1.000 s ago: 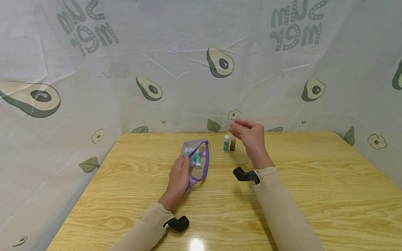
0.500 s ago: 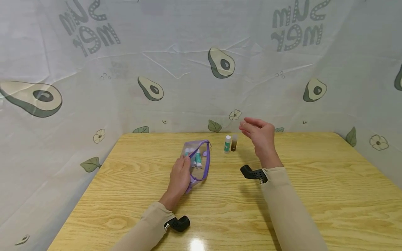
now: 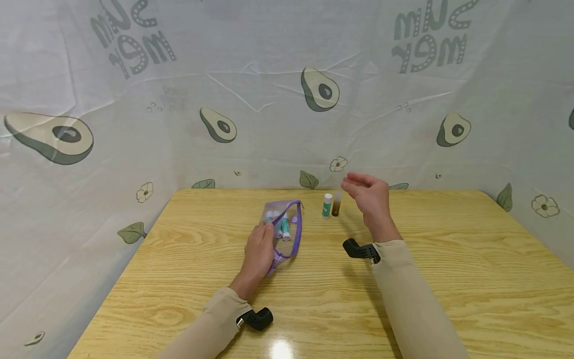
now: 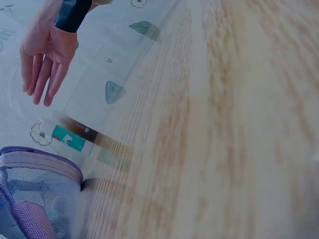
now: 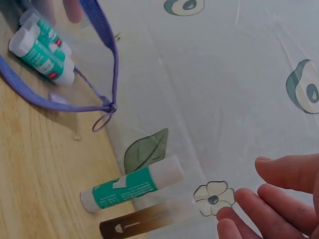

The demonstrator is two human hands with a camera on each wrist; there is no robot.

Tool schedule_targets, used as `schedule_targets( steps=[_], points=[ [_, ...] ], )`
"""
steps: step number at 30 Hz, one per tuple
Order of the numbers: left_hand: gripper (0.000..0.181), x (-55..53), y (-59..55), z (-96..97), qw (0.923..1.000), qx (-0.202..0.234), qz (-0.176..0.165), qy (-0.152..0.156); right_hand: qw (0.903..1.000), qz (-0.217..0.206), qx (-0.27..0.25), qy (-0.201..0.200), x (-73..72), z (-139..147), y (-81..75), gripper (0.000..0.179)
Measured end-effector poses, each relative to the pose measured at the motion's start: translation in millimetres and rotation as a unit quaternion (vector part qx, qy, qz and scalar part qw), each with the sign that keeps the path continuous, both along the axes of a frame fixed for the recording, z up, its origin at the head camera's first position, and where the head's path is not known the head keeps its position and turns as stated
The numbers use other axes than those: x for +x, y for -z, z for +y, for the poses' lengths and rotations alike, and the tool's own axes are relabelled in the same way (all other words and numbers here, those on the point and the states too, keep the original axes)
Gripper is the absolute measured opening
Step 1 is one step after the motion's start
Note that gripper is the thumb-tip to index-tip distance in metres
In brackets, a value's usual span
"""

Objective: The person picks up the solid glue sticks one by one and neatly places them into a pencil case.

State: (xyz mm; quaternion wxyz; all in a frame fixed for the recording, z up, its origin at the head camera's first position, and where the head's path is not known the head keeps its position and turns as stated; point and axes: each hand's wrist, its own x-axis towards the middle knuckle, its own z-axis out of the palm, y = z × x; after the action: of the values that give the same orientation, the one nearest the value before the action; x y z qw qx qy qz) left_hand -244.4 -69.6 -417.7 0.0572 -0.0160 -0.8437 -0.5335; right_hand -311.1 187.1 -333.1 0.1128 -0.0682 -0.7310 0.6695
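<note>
My left hand (image 3: 259, 249) holds the near left side of a purple-edged mesh zip pouch (image 3: 298, 232) lying on the table with its mouth spread wide. Inside the pouch lie several glue sticks (image 3: 285, 227) with white caps and green labels. To its right, another glue stick (image 3: 327, 206) stands upright beside a dark brown tube (image 3: 336, 208) with a clear upper part. My right hand (image 3: 371, 199) hovers just right of the brown tube, fingers extended and slightly bent, holding nothing. In the right wrist view, a gap separates its fingertips from the brown tube (image 5: 134, 220).
The wooden table (image 3: 430, 279) reaches back to a hanging cloth (image 3: 269, 149) printed with avocados and leaves. A small ring zip pull (image 5: 103, 121) hangs at the pouch's far corner. A black camera mount (image 3: 358, 250) sits on the right wrist.
My right hand has moved right, away from the brown tube it was over, then dipped slightly. The left hand stays on the pouch; the tube and glue stick remain standing.
</note>
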Motion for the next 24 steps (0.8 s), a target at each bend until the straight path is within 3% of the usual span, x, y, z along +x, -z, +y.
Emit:
schedule_targets(
  steps=[12, 24],
  points=[
    [0.058, 1.3, 0.4, -0.3, 1.0000, 0.004, -0.006, -0.004, 0.9962, -0.080, 0.021, -0.030, -6.3, 3, 25.8, 0.046],
    [0.058, 0.7, -0.6, -1.4, 1.0000, 0.001, -0.004, -0.001, 0.9929, -0.107, 0.042, -0.033, -9.8, 0, 42.3, 0.043]
  ],
)
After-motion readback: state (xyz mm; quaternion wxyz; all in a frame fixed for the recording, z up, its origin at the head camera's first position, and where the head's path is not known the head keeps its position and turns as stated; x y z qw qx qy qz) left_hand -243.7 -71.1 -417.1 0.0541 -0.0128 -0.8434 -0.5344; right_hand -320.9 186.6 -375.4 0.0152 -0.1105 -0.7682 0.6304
